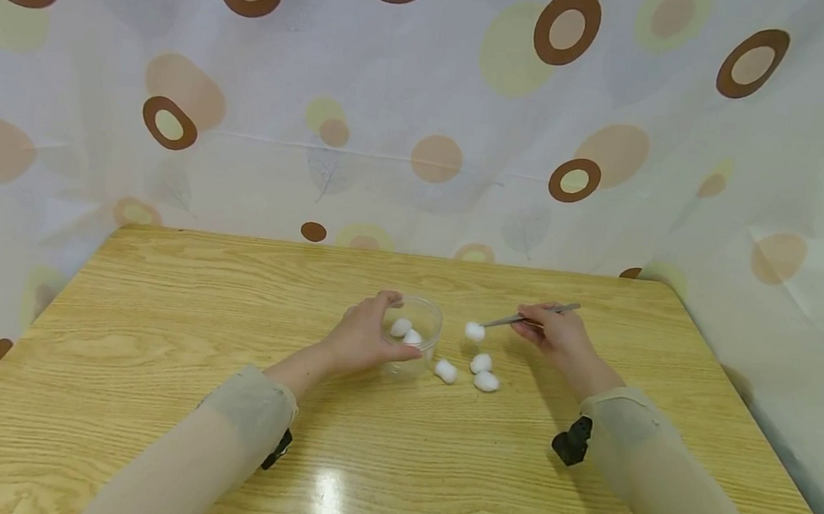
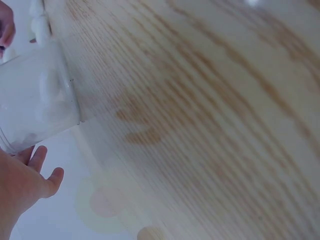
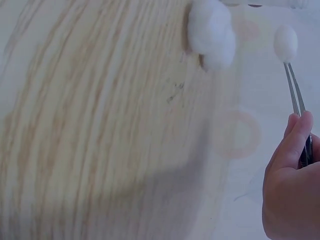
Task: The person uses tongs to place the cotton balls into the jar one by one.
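Observation:
My left hand (image 1: 357,337) grips a clear plastic tub (image 1: 430,346) from its left side, thumb at the near side and fingers at the far rim. White cotton balls (image 1: 400,328) lie inside; the left wrist view shows them blurred through the tub wall (image 2: 27,95). On the right, my right hand (image 1: 557,339) holds metal tweezers (image 1: 503,320) between thumb and fingers. Their tips pinch a cotton ball (image 3: 286,44), held above the table just right of the tub. Three loose cotton balls (image 1: 446,370) lie on the wood between the tub and my right hand.
The wood-grain table (image 1: 390,464) reaches back to a patterned curtain (image 1: 388,196), which also hangs along both sides. Dark wrist devices (image 1: 572,441) are strapped at both sleeves. Light glares off the table's near part.

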The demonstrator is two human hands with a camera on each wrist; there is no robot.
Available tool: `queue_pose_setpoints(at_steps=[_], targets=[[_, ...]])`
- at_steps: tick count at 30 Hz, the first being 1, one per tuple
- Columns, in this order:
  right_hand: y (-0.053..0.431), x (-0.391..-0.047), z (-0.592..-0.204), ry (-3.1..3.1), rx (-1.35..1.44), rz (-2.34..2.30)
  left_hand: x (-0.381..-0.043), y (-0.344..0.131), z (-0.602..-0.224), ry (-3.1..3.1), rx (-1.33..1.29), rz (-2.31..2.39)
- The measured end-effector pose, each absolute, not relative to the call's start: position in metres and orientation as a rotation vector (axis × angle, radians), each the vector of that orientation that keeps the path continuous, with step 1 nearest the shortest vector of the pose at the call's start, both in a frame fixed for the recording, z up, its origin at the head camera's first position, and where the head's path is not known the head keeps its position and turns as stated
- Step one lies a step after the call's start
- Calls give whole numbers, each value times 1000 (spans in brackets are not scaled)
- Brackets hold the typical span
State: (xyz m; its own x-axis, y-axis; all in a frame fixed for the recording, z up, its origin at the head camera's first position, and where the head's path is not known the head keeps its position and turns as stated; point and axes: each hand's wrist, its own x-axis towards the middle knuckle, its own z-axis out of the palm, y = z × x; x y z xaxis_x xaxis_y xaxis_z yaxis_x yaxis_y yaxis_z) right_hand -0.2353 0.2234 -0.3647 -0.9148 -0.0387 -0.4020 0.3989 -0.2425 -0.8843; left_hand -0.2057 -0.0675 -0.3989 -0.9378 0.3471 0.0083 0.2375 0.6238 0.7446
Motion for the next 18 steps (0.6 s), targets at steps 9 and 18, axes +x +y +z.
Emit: queue_pose_setpoints(at_steps=[9, 18], targets=[[221, -237, -351, 1688, 389, -2265, -205, -67, -399, 2699, 486, 1209], [213, -240, -340, 1626, 359, -2314, -206, -67, -399, 2690, 464, 1231]])
